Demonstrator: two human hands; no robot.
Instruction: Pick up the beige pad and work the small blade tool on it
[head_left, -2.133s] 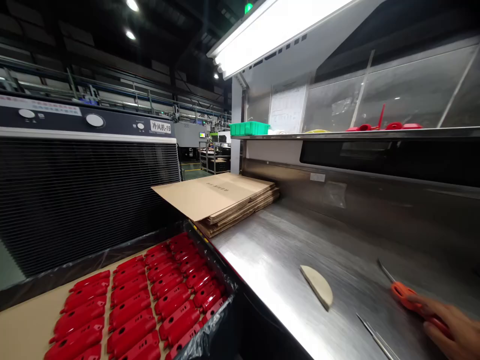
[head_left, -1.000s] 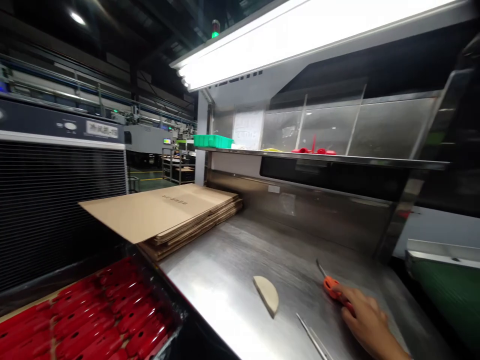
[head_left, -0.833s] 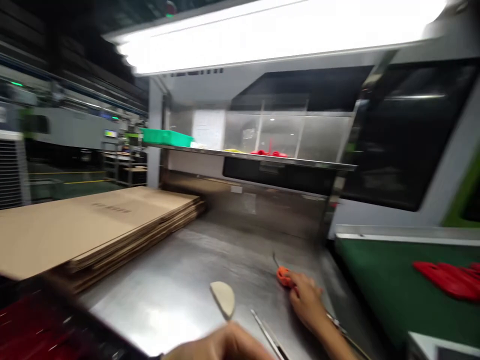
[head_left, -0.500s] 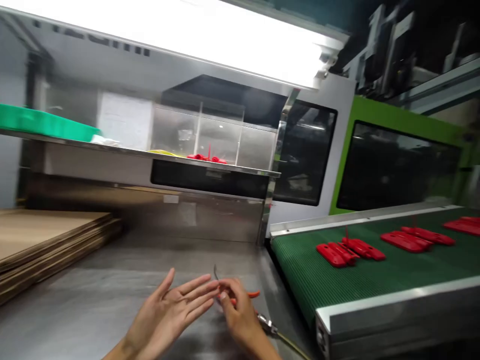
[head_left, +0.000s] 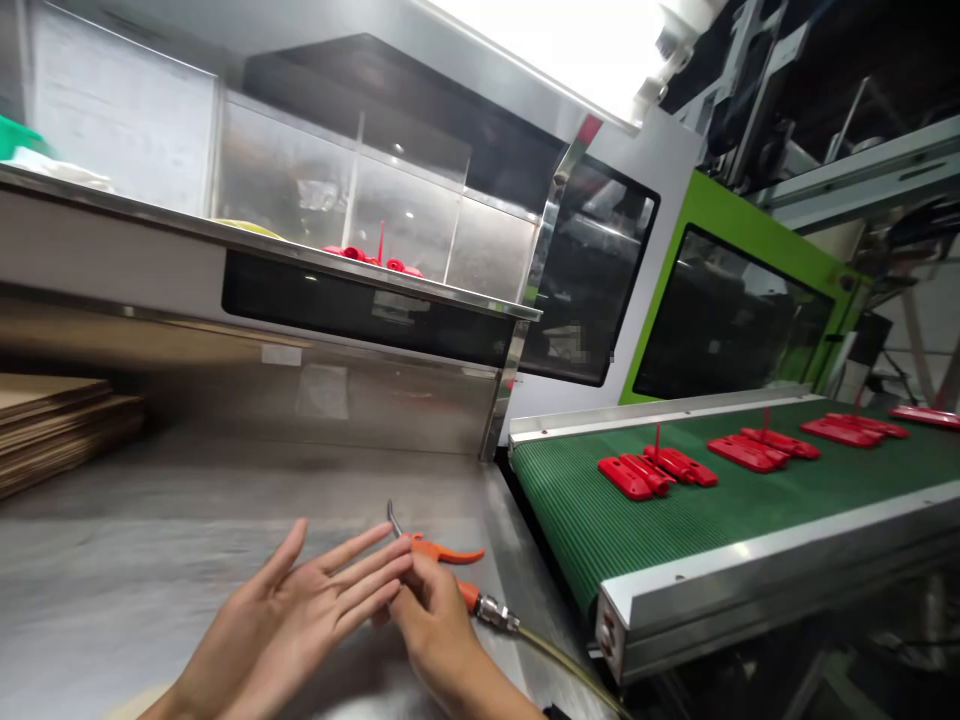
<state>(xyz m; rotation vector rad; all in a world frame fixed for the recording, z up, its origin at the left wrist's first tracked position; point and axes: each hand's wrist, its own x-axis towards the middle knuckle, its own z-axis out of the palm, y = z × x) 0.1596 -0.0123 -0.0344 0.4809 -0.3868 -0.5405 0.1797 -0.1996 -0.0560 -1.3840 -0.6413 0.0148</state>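
Observation:
My left hand (head_left: 289, 610) is open, palm turned up and fingers stretched out above the steel worktable. Against its fingertips my right hand (head_left: 439, 620) is closed, thumb and fingers pinched together; what lies in the pinch, if anything, is hidden. Just beyond my right hand lies an orange air blow gun (head_left: 448, 554) with a bent metal nozzle, partly covered by the hand. A metal coupling and a yellowish hose run from it toward the lower right.
On the right, a green conveyor belt (head_left: 555, 510) carries several groups of red plastic parts (head_left: 656, 472). Cardboard sheets (head_left: 67, 425) are stacked at left. A steel shelf (head_left: 465, 300) holds more red parts (head_left: 371, 260). Behind stands a machine with a green frame (head_left: 686, 215).
The view has swung to the right, so the shelf and cardboard have shifted left. My hands keep nearly the same pose, fingertips together, and more of the blow gun shows.

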